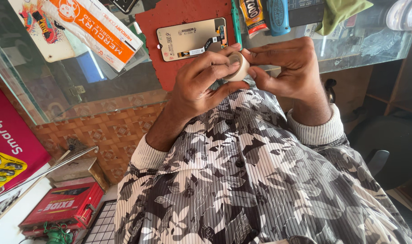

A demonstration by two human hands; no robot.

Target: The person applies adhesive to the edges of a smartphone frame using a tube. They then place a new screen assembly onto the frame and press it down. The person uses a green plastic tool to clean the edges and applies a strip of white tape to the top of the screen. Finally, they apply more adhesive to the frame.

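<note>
A small roll of pale tape (239,64) is held close to my chest, between both hands. My left hand (201,83) wraps its fingers around the roll from the left. My right hand (287,65) pinches the roll's right edge with thumb and fingertips. Beyond the hands, a phone display panel (191,38) lies back side up with its flex cable showing, on a red mat (183,18) on the glass counter (57,90).
On the counter's far side lie a blue-handled screwdriver (277,16), a glue tube (252,16), a green cloth (339,11) and an orange-and-white packet (95,29). A red box (63,208) sits low at the left. A dark stool (386,140) stands at the right.
</note>
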